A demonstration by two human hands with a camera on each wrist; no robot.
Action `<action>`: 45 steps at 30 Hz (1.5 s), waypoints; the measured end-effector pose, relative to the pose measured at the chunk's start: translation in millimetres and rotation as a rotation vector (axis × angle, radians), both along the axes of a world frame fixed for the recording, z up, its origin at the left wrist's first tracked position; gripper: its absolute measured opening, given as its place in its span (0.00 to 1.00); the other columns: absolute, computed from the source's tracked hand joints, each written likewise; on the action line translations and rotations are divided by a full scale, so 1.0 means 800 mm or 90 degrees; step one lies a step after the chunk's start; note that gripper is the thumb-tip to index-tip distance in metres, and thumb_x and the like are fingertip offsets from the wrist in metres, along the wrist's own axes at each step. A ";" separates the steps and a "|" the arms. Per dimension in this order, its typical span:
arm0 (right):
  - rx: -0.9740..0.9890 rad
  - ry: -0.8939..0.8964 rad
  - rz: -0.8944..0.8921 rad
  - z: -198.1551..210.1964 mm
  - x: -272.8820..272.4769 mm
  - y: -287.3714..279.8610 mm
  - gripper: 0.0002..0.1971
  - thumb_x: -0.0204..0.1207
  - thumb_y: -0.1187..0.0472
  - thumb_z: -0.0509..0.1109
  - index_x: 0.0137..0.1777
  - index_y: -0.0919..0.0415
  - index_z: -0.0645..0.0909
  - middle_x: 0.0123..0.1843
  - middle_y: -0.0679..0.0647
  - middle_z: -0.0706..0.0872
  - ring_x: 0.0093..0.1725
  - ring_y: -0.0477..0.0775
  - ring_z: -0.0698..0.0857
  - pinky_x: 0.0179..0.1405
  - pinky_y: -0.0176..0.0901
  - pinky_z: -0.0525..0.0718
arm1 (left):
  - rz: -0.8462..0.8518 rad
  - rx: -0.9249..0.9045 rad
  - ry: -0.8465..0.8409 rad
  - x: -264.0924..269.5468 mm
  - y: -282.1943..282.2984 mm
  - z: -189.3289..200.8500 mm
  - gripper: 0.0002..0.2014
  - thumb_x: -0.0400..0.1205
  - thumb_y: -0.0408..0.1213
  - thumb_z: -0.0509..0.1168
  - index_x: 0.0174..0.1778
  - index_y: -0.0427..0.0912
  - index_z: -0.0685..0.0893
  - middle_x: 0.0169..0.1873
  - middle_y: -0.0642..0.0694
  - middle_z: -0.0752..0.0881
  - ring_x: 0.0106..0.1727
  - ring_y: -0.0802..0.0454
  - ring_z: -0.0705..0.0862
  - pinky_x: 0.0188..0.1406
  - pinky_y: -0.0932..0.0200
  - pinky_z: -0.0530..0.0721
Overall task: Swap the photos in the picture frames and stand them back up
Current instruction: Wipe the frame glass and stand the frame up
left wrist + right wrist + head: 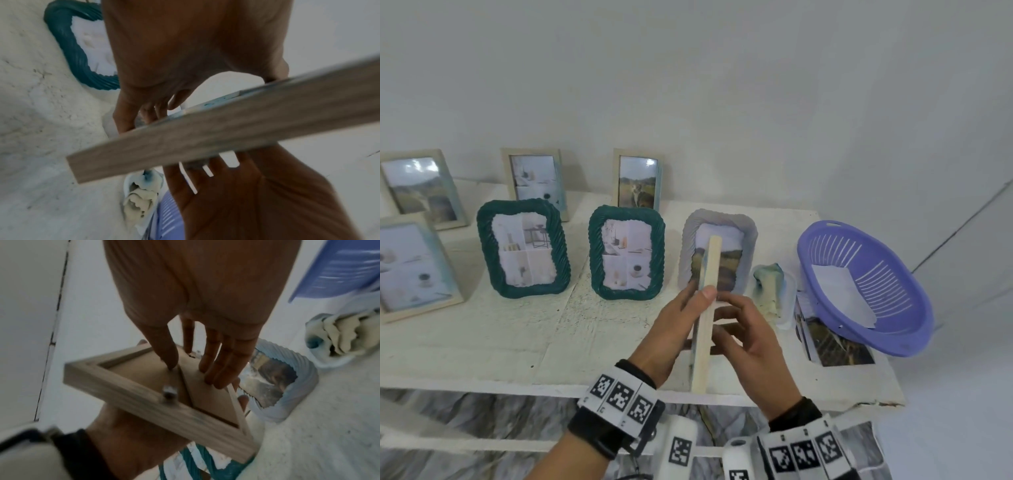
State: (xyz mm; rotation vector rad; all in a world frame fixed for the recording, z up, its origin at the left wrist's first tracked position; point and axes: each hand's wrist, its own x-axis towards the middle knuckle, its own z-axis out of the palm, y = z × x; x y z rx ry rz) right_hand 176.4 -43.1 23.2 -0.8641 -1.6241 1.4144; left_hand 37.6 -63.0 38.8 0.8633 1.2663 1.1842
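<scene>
The wooden frame (705,315) is held edge-on above the worktop (517,329), pale plain wood with a brown back board. The left hand (671,329) grips its front side; the right hand (750,346) presses straight fingers (224,360) on the back.

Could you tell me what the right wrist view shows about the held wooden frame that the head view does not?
Only the right wrist view shows the wooden frame's back: a brown backing board, a small metal clip on its rim, and the right hand's fingertips on the board. Only the head view shows the other frames standing on the table and the purple basket whole. Both show the left hand holding the frame.
</scene>
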 end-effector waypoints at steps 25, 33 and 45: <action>-0.302 0.031 -0.051 0.076 0.138 0.114 0.28 0.78 0.35 0.57 0.50 0.54 0.92 0.49 0.63 0.91 0.52 0.65 0.90 0.60 0.62 0.84 | 0.047 -0.003 0.009 0.067 0.068 0.062 0.37 0.74 0.72 0.43 0.64 0.55 0.84 0.55 0.41 0.90 0.54 0.44 0.88 0.54 0.43 0.85; -0.342 0.048 0.105 0.102 0.126 0.177 0.29 0.82 0.36 0.56 0.66 0.56 0.84 0.60 0.63 0.88 0.61 0.64 0.87 0.67 0.65 0.79 | -0.027 -0.070 0.001 0.032 0.134 0.110 0.54 0.65 0.84 0.46 0.64 0.42 0.87 0.63 0.23 0.82 0.65 0.24 0.80 0.63 0.31 0.81; 0.000 0.003 -0.104 0.195 0.023 0.338 0.10 0.85 0.61 0.59 0.55 0.63 0.81 0.45 0.56 0.88 0.41 0.52 0.88 0.37 0.47 0.88 | -0.100 -0.012 0.253 -0.074 0.330 0.218 0.39 0.83 0.67 0.38 0.53 0.42 0.87 0.46 0.38 0.90 0.40 0.48 0.88 0.40 0.54 0.85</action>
